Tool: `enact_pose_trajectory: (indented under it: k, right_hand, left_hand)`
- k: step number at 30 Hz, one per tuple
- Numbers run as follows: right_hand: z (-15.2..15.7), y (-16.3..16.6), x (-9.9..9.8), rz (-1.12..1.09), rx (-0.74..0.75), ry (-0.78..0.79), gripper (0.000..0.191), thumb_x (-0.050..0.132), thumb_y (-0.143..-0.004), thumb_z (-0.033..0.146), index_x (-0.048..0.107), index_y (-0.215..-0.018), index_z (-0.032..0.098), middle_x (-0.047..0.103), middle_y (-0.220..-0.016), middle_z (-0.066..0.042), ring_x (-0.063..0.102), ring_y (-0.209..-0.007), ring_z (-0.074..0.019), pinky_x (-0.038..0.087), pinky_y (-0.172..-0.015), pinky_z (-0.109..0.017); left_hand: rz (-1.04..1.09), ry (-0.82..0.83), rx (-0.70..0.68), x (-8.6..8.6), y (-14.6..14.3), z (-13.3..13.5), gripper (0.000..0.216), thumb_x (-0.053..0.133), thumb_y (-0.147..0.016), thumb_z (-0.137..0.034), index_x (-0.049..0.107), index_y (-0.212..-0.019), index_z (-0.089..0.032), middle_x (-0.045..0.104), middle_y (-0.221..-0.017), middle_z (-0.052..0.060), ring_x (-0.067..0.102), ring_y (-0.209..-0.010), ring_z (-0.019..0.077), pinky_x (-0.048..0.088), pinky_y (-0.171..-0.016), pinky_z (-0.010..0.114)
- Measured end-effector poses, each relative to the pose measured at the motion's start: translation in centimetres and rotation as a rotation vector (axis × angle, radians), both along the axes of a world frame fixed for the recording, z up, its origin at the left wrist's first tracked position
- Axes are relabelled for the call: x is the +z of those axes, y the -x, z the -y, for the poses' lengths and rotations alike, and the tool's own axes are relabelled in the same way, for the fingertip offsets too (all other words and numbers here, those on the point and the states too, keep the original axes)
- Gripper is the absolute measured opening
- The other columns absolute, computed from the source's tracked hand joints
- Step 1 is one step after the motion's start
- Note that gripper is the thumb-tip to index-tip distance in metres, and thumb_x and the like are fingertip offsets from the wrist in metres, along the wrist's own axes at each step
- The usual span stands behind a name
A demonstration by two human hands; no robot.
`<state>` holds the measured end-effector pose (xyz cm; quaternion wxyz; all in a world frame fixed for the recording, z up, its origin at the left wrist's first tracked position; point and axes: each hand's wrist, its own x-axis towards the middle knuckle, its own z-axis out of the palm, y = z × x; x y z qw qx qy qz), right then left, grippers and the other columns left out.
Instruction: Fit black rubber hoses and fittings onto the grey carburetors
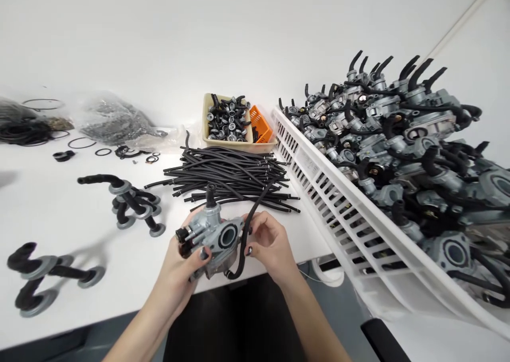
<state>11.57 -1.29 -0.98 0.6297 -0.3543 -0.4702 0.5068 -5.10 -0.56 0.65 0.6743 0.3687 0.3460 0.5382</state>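
Note:
A silver-grey carburetor [217, 240] is held over the table's front edge, tilted so that its round dark-rimmed bore faces me. My left hand [181, 258] wraps round its left side, the thumb pressed on the body. A short black rubber cap tube stands up from its top. From its lower right side a black rubber hose [244, 245] curves upward. My right hand [269, 242] is at that hose, thumb and fingertips closed round it. Some of its fingers are hidden behind the hose and carburetor.
Behind lies a pile of black hoses [235, 176]. A cream tray [206, 120] holds small capped elbows, beside an orange basket [261, 123]. On the right, a white crate [342, 208] is heaped with carburetors. Rubber elbows with metal caps [133, 202], O-rings [103, 152] and plastic bags [107, 117] lie left.

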Motion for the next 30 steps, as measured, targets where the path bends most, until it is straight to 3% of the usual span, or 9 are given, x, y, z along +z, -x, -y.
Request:
enact_pose_trajectory:
  k: [7,16,22,30]
  right_hand:
    - [0.2,0.0,-0.2,0.023,-0.024,-0.011,0.061,0.094,-0.050,0.025,0.052,-0.094,0.029,0.065,-0.110,-0.002,0.063,-0.089,-0.0185,0.046,-0.080,-0.032]
    - [0.2,-0.4,-0.9,0.121,-0.008,-0.055,0.065,0.094,-0.050,0.024,0.065,-0.107,0.032,0.056,-0.134,-0.005,0.062,-0.103,-0.0245,0.047,-0.090,-0.038]
    - [0.5,-0.6,-1.0,0.114,0.120,-0.067,0.079,0.096,-0.046,0.023,0.064,-0.117,0.035,0.062,-0.133,-0.006,0.058,-0.120,-0.0302,0.044,-0.098,-0.042]
    - [0.7,-0.8,-0.6,0.091,0.278,-0.097,0.089,0.097,-0.042,0.031,0.062,-0.123,0.031,0.061,-0.134,-0.010,0.052,-0.130,-0.0336,0.039,-0.109,-0.048]
  left_hand:
    - [0.004,0.045,-0.013,0.7,-0.5,0.6,0.073,0.088,-0.052,-0.048,0.065,-0.117,-0.024,0.073,-0.102,0.009,0.068,-0.100,0.0314,0.056,-0.082,0.036]
    - [-0.046,0.128,-0.052,-0.6,0.5,0.8,0.079,0.082,-0.060,-0.048,0.057,-0.130,-0.021,0.070,-0.118,0.011,0.062,-0.111,0.0350,0.056,-0.082,0.037]
    - [0.052,0.135,-0.062,0.7,-0.2,0.3,0.058,0.077,-0.063,-0.050,0.071,-0.110,-0.016,0.075,-0.096,0.010,0.067,-0.099,0.0351,0.056,-0.080,0.040]
    - [0.068,0.273,-0.021,2.1,-0.8,0.8,0.040,0.056,-0.077,-0.045,0.073,-0.097,-0.015,0.075,-0.084,0.008,0.069,-0.089,0.0302,0.056,-0.070,0.037]
